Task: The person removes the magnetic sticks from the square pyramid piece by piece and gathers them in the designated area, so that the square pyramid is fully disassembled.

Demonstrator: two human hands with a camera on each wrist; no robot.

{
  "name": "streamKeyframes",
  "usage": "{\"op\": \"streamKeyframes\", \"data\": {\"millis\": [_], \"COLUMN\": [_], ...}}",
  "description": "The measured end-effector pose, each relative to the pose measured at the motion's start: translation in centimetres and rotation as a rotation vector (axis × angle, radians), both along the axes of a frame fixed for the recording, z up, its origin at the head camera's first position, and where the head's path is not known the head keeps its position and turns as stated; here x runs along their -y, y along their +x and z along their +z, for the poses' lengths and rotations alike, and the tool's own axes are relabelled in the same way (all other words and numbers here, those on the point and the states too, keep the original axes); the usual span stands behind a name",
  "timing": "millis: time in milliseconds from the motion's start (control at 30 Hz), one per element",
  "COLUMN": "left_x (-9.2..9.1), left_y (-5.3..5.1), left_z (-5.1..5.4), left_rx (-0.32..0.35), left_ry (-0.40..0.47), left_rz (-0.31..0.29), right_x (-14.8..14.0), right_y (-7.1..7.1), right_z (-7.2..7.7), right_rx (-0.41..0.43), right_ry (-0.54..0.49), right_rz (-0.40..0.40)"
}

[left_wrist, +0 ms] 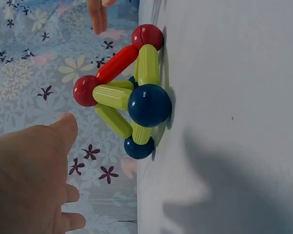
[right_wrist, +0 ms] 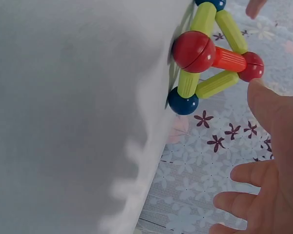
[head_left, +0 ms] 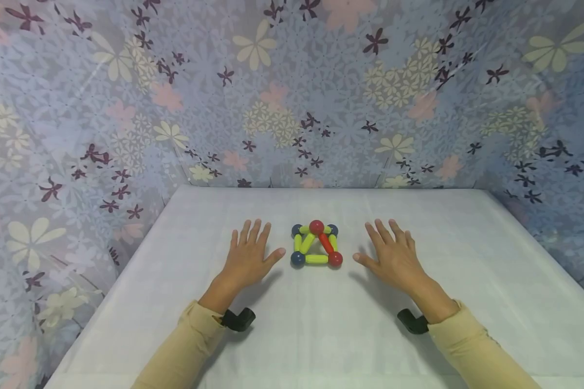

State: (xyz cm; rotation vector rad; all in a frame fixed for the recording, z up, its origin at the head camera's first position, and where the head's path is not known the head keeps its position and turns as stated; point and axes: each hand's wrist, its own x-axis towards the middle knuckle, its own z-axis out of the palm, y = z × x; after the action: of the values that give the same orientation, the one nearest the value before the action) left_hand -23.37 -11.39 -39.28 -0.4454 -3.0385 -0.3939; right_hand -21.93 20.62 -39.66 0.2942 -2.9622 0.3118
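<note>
A small pyramid of toy rods and balls stands on the white-covered table between my two hands. Its square base has three dark blue balls and one red ball, joined by yellow-green rods. A second red ball forms the peak, and one sloping rod is red. To the left of the pyramid, my left hand is spread with straight fingers, palm down and apart from it. On the right, my right hand is likewise spread, touching nothing. Both hands cast shadows on the cloth.
White cloth covers the table, whose far edge meets a flowered curtain. The curtain also hangs along the left and right sides. A black wrist camera sits at the left cuff and another black camera at the right.
</note>
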Motion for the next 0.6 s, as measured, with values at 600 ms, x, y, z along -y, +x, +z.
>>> {"op": "streamKeyframes", "data": {"millis": [600], "left_x": [-1.6], "left_y": [-1.0], "left_z": [-0.7], "left_rx": [-0.055], "left_ry": [0.135], "left_rz": [-0.083], "right_x": [1.1], "right_y": [-1.1], "right_z": [0.9], "right_rx": [0.027], "right_ry": [-0.236], "right_rz": [0.094]}}
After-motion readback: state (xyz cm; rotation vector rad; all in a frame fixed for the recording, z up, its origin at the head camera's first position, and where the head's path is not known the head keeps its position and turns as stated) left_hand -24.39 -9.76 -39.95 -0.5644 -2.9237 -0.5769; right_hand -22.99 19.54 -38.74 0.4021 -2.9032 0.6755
